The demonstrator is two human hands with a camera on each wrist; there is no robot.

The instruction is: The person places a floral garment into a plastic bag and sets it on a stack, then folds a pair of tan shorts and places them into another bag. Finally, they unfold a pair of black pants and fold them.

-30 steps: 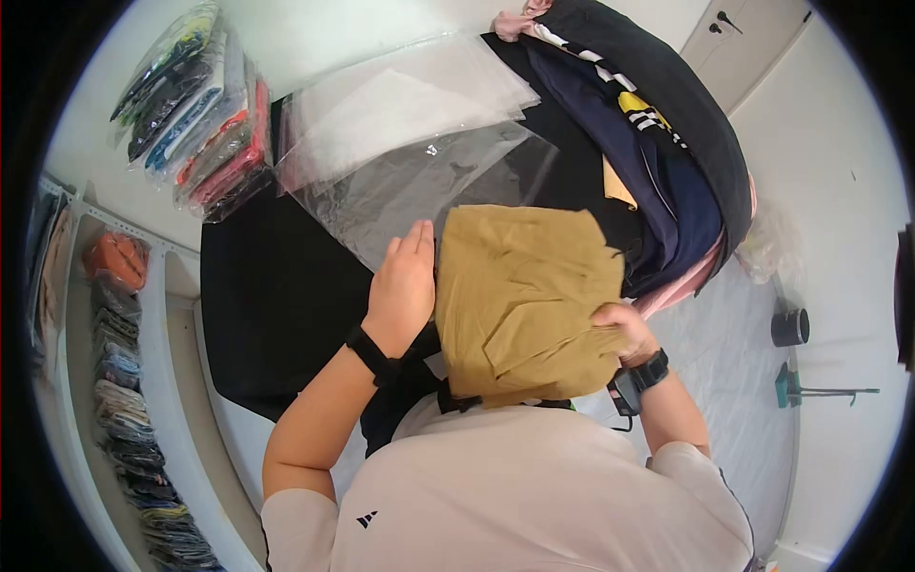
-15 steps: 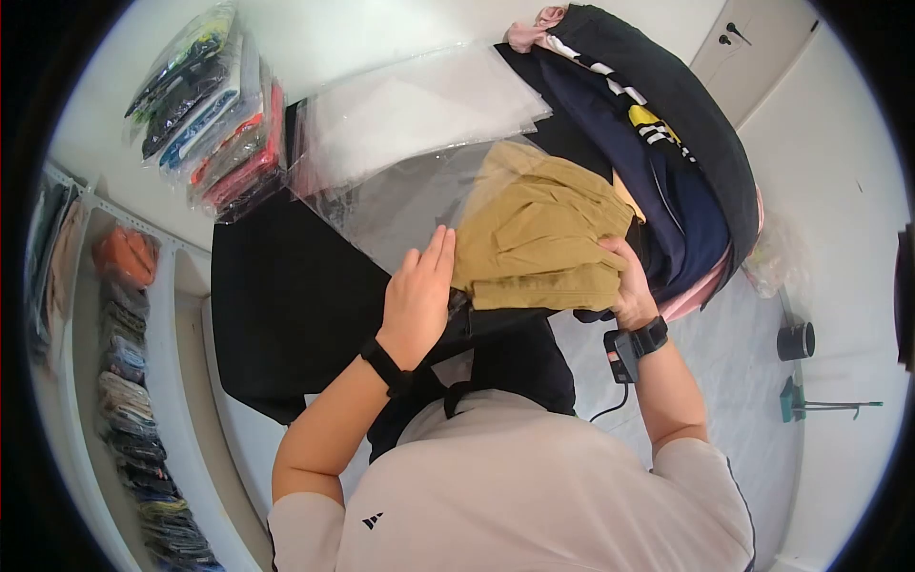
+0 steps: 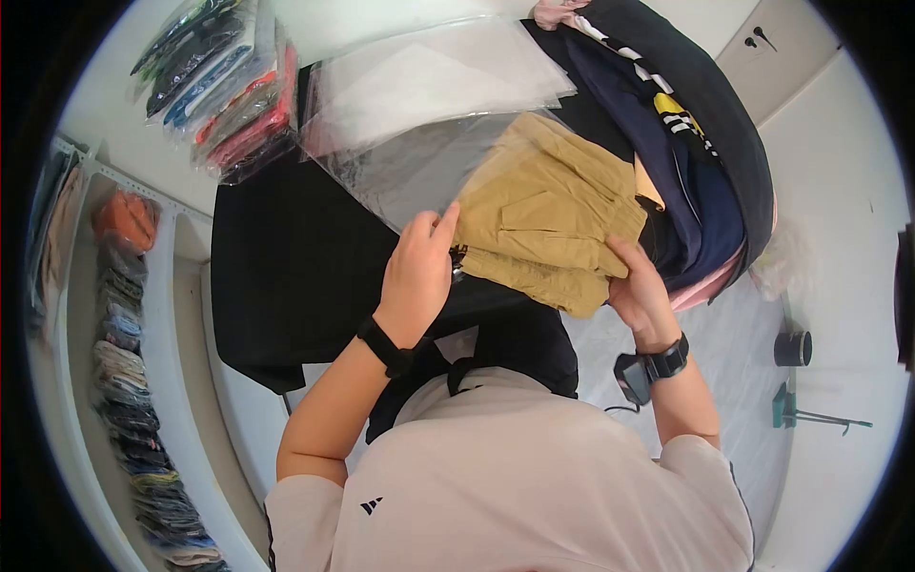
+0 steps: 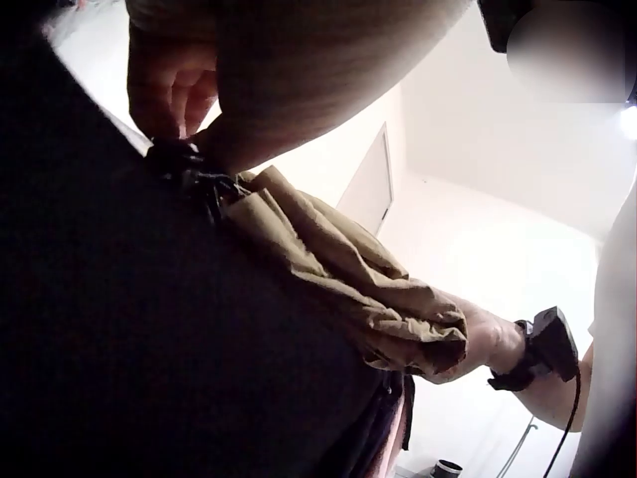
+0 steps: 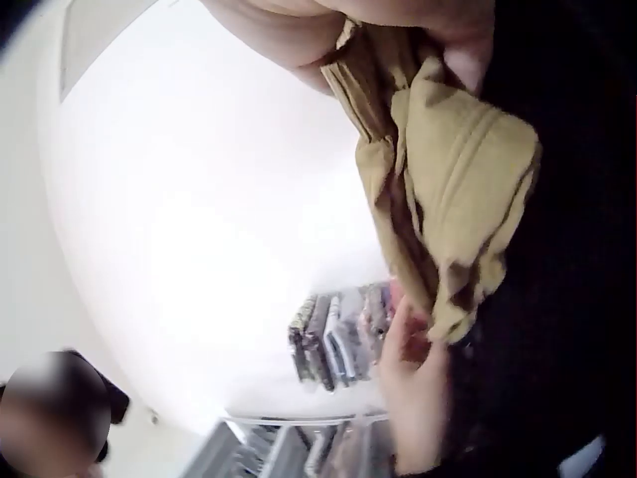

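A folded tan garment (image 3: 548, 224) lies over the black table cover (image 3: 286, 267), its far end under the film of a clear plastic bag (image 3: 419, 162). My left hand (image 3: 419, 272) holds the garment's left edge, fingers laid along it and thumb hidden beneath. In the left wrist view its fingers (image 4: 169, 90) pinch at a dark bit by the garment (image 4: 338, 269). My right hand (image 3: 637, 286) grips the garment's near right corner. The cloth (image 5: 438, 189) hangs bunched from that hand in the right wrist view.
A stack of clear bags (image 3: 429, 76) lies behind the open one. A tall pile of dark clothes (image 3: 686, 143) crowds the right side. Bagged garments (image 3: 219, 86) lean at the back left. Shelves of folded clothes (image 3: 114, 343) run along the left; a black cup (image 3: 791, 348) stands far right.
Both hands have carried the tan garment away from my body toward the clear bag. Its far end now sits under the plastic film.
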